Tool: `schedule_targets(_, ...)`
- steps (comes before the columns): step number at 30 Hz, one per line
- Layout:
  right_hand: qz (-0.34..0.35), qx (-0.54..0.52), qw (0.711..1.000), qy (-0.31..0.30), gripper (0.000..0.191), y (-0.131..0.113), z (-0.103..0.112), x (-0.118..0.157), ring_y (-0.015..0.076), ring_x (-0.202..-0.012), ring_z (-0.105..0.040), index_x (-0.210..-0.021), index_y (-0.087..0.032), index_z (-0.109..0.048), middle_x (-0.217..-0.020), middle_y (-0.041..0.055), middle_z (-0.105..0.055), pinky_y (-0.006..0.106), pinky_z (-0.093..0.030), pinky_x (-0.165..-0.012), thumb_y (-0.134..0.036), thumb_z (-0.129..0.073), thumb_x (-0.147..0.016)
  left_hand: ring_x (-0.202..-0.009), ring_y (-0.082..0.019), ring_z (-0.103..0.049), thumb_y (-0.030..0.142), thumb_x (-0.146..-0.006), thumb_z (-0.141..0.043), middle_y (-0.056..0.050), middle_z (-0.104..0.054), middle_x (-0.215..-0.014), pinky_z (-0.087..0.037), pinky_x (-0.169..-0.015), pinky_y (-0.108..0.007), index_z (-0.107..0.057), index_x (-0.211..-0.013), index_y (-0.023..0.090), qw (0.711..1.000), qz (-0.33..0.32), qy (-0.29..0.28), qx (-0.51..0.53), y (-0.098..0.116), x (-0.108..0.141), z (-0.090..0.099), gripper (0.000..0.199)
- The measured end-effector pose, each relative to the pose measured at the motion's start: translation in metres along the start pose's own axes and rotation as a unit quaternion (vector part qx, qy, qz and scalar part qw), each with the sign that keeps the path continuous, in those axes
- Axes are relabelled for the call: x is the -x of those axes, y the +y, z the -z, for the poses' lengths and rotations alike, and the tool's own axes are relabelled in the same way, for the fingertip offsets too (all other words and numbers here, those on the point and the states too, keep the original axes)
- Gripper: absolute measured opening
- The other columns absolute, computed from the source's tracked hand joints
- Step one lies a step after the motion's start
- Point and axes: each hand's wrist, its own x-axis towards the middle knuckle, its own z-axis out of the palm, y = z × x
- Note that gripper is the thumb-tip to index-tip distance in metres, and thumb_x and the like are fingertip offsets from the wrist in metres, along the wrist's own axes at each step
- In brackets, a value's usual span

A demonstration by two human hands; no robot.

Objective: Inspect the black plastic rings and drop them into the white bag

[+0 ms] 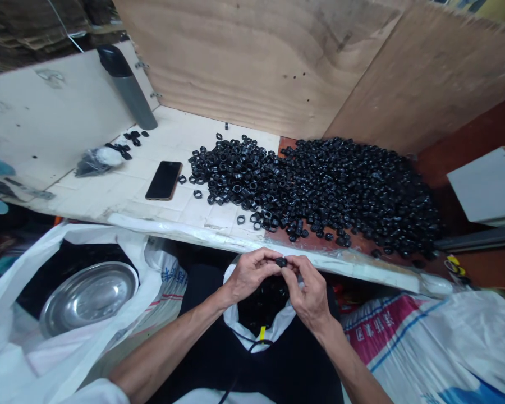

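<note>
My left hand [252, 273] and my right hand [307, 286] meet near the table's front edge, fingertips pinched on one small black part [281, 262] between them. Just below them, an open white bag [284, 321] on my lap holds more black parts. Beyond my hands, a wide heap of black ring-shaped parts [252, 168] spreads over the tabletop, and a denser heap of small black pieces [362, 191] joins it on the right.
On the table [122, 196] lie a phone [164, 180], a plastic bag [99, 160] and an upright grey bottle [132, 92]. A white box [486, 185] stands right. Wooden boards [252, 62] wall the back. A metal bowl [90, 297] sits in a sack at lower left.
</note>
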Motion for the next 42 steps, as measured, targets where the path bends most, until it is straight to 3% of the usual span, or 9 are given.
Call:
schedule_targets(5,-0.086,-0.041,0.995,-0.031,0.015,0.000,-0.003,0.001,0.0137,-0.055,-0.056,-0.093,-0.020,-0.061,-0.071,-0.0002,-0.060,0.026,-0.048,-0.055,-0.034,-0.054,-0.095,-0.095,-0.020,-0.070,0.026,-0.082,-0.071,-0.009,-0.074,-0.101,-0.057,-0.090,-0.034,-0.072,-0.101,0.015,0.995,-0.065,0.028,-0.067,0.001,0.000,0.002,0.022)
schedule_targets(10,-0.045,-0.048,0.998,-0.012,0.017,-0.003,-0.004,0.001,0.0177,-0.070,-0.060,-0.095,-0.020,-0.063,-0.080,0.0043,-0.062,0.030,-0.051,-0.068,-0.036,-0.057,-0.093,-0.087,-0.019,-0.072,0.029,-0.088,-0.065,-0.010,-0.075,-0.098,-0.061,-0.082,-0.034,-0.068,-0.107,0.013,1.000,0.003,-0.019,-0.003,0.000,0.001,0.003,0.025)
schedule_targets(14,-0.169,-0.140,0.973,-0.068,0.026,-0.003,-0.002,0.000,0.0132,-0.052,-0.052,-0.089,-0.019,-0.059,-0.063,-0.0016,-0.055,0.025,-0.046,-0.053,-0.043,-0.052,-0.095,-0.098,-0.022,-0.070,0.027,-0.083,-0.070,-0.010,-0.074,-0.103,-0.058,-0.092,-0.037,-0.072,-0.101,0.015,0.992,-0.091,0.031,-0.087,-0.001,0.001,0.001,0.022)
schedule_targets(20,-0.077,-0.097,0.992,-0.003,0.019,-0.007,-0.003,0.002,0.0172,-0.068,-0.056,-0.093,-0.020,-0.063,-0.076,0.0024,-0.059,0.030,-0.049,-0.067,-0.038,-0.061,-0.089,-0.086,-0.021,-0.073,0.030,-0.090,-0.063,-0.010,-0.075,-0.097,-0.062,-0.080,-0.034,-0.067,-0.108,0.012,1.000,0.000,-0.021,-0.007,0.001,0.000,-0.002,0.025)
schedule_targets(26,-0.348,-0.390,0.850,-0.072,0.029,-0.013,-0.005,-0.004,0.0072,-0.049,-0.033,-0.072,-0.018,-0.052,-0.061,-0.0053,-0.043,0.022,-0.033,-0.047,-0.040,-0.069,-0.080,-0.106,-0.023,-0.069,0.015,-0.091,-0.058,-0.014,-0.072,-0.109,-0.059,-0.092,-0.039,-0.063,-0.117,0.014,0.911,-0.306,-0.003,-0.277,-0.020,0.002,0.007,0.027)
schedule_targets(33,-0.438,-0.439,0.769,-0.154,0.027,-0.005,0.003,-0.005,0.0042,-0.046,-0.020,-0.069,-0.018,-0.052,-0.058,-0.0084,-0.038,0.020,-0.025,-0.044,-0.029,-0.076,-0.063,-0.106,-0.023,-0.070,0.011,-0.093,-0.050,-0.016,-0.071,-0.113,-0.062,-0.084,-0.037,-0.056,-0.127,0.015,0.849,-0.388,-0.065,-0.352,-0.035,0.006,0.016,0.035)
schedule_targets(35,-0.428,-0.397,0.792,-0.179,0.026,-0.001,0.004,-0.002,0.0055,-0.044,-0.024,-0.069,-0.018,-0.053,-0.054,-0.0082,-0.038,0.021,-0.027,-0.044,-0.035,-0.072,-0.069,-0.105,-0.022,-0.070,0.012,-0.094,-0.049,-0.016,-0.071,-0.113,-0.060,-0.085,-0.036,-0.058,-0.125,0.016,0.856,-0.374,-0.110,-0.341,-0.027,0.006,0.019,0.033)
schedule_targets(38,-0.328,-0.182,0.917,-0.135,0.037,0.008,0.007,-0.003,0.0109,-0.043,-0.037,-0.066,-0.019,-0.056,-0.050,-0.0038,-0.045,0.025,-0.033,-0.045,-0.051,-0.059,-0.085,-0.091,-0.020,-0.071,0.026,-0.092,-0.059,-0.011,-0.072,-0.101,-0.059,-0.081,-0.031,-0.062,-0.119,0.017,0.889,-0.270,-0.172,-0.327,-0.010,-0.002,0.025,0.028)
schedule_targets(42,-0.075,0.139,0.986,0.061,0.024,0.029,0.008,-0.024,0.0200,-0.071,-0.058,-0.087,-0.019,-0.064,-0.081,0.0054,-0.062,0.031,-0.046,-0.067,-0.040,-0.055,-0.089,-0.078,-0.018,-0.065,0.035,-0.093,-0.058,-0.006,-0.067,-0.087,-0.054,-0.077,-0.031,-0.063,-0.112,0.017,0.894,-0.153,-0.016,-0.421,-0.001,-0.029,0.025,0.026)
